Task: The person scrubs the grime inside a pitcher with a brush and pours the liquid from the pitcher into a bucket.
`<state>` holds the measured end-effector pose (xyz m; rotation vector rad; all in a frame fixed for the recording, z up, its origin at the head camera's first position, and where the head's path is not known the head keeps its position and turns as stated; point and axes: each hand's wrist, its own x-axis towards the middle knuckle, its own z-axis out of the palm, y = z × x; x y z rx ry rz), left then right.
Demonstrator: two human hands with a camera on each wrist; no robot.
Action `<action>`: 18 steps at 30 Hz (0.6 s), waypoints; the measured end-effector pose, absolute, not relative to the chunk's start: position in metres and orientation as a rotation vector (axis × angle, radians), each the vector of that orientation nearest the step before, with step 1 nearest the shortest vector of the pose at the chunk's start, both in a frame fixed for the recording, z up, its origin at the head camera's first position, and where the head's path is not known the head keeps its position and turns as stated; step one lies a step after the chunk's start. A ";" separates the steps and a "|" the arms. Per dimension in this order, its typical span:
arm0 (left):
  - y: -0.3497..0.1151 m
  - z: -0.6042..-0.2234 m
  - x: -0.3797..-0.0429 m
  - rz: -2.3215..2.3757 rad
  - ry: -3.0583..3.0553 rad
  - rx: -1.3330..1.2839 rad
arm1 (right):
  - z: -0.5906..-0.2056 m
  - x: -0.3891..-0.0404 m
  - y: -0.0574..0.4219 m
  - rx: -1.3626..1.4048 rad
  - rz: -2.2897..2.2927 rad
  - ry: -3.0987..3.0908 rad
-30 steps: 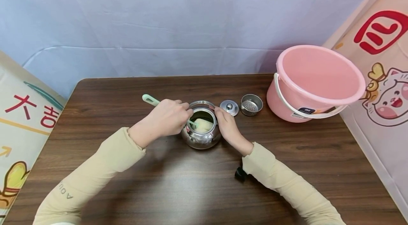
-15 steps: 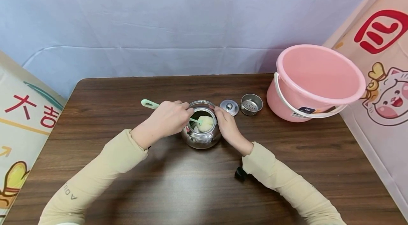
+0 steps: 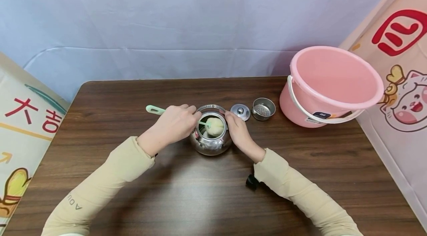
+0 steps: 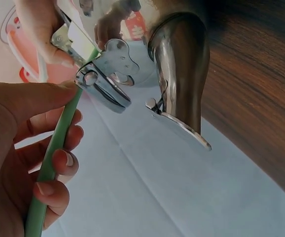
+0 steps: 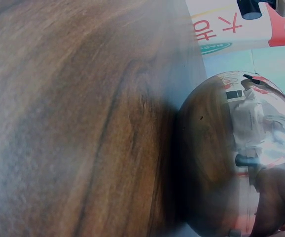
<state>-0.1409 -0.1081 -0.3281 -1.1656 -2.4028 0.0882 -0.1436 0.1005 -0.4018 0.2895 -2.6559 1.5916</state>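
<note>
"What's closest?"

"Two pale yellow sleeves (image 3: 96, 176), reaching in from eight and four o'clock of the metal pot (image 3: 211, 148)."

"And the hands?"

"At the pot's nine o'clock, the left hand (image 3: 175, 123) has its thumb and fingers curled round the green handle (image 4: 58, 138) of a sponge brush (image 3: 214, 127). At three, the right hand (image 3: 239, 132) lies against the pot's side, fingers extended along it; where its thumb sits I cannot tell."

"Where's the brush's head?"

"Inside the pot's uncovered mouth, while the handle's end points toward ten."

"Beyond that?"

"The small lid (image 3: 240, 112) lies on the wooden table (image 3: 126, 93) at two o'clock, near the right fingertips. Just beside it, between two and three, stands a perforated strainer (image 3: 263, 109). Farther out that way is a pink bucket (image 3: 305, 104), its white handle down in front."

"Farthest?"

"A pale cloth (image 3: 186, 24), hanging at twelve."
</note>
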 end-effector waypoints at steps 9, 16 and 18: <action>-0.109 -0.324 -0.140 0.147 -2.351 -1.175 | -0.400 -0.144 0.100 0.269 1.613 -2.684; -0.107 -0.324 -0.138 0.240 -2.263 -1.207 | -0.401 -0.143 0.100 0.261 1.611 -2.681; -0.106 -0.323 -0.137 0.275 -2.252 -1.215 | -0.401 -0.143 0.100 0.269 1.612 -2.683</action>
